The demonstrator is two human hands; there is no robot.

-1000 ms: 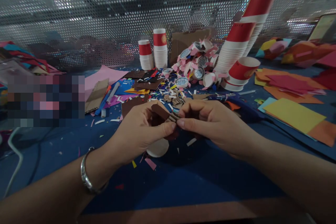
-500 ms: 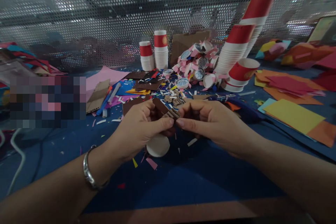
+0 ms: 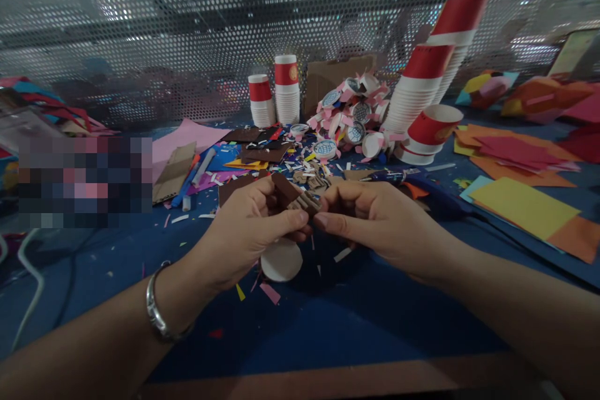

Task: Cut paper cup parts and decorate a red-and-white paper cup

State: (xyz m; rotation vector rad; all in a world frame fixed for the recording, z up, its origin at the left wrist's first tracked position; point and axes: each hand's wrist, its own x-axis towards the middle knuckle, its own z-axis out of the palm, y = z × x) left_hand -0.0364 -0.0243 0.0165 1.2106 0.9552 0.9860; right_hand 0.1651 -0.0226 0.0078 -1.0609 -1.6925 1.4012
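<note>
Blue table (image 3: 328,325) littered with paper scraps; left hand (image 3: 248,234) and right hand (image 3: 375,222) both pinch a folded brown card strip (image 3: 295,197), fingers curled tight.

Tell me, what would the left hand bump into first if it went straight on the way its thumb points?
Most likely the right hand: the left hand points straight at it, thumbs nearly touching below the small brown folded paper piece both hold.

Your left hand (image 3: 244,231) and right hand (image 3: 375,219) have raised the brown card piece (image 3: 284,188) slightly and tipped it steeper; more of its tan pleated end (image 3: 305,202) now shows between your fingers (image 3: 335,222), and the white disc (image 3: 281,260) beneath lies more exposed
</note>
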